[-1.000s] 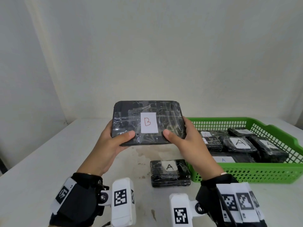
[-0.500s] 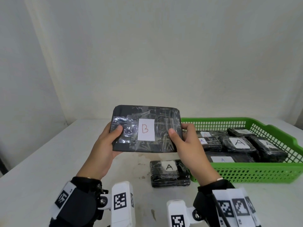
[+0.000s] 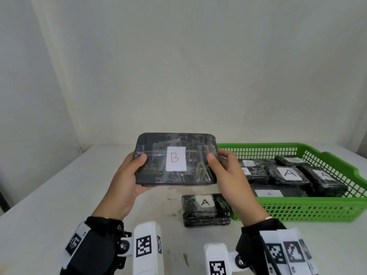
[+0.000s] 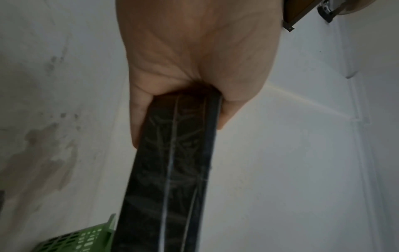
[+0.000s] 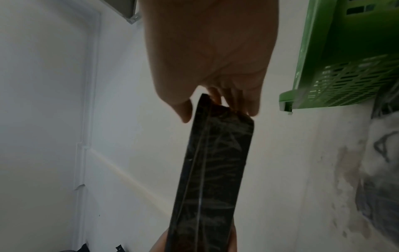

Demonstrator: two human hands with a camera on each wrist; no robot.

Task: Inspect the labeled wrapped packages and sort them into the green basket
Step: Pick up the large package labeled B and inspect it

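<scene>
A large black wrapped package marked B (image 3: 175, 158) is held up above the table with its label facing me. My left hand (image 3: 127, 175) grips its left end, thumb on the front. My right hand (image 3: 224, 171) pinches its right end, thumb on the front and fingers behind. The left wrist view shows the package's edge (image 4: 172, 170) running out of my left hand (image 4: 194, 68). The right wrist view shows the same edge (image 5: 213, 170) below my right hand (image 5: 211, 59). A small package marked A (image 3: 205, 209) lies on the table under my hands.
The green basket (image 3: 297, 210) stands at the right on the white table (image 3: 49, 195) and holds several black packages marked A (image 3: 288, 173). Its corner (image 5: 345, 51) appears in the right wrist view. A plain wall rises close behind the table.
The package marked B has tilted and shifted slightly left. My right thumb moved up from the lower edge to the upper right of the front, and my left thumb also moved higher.
</scene>
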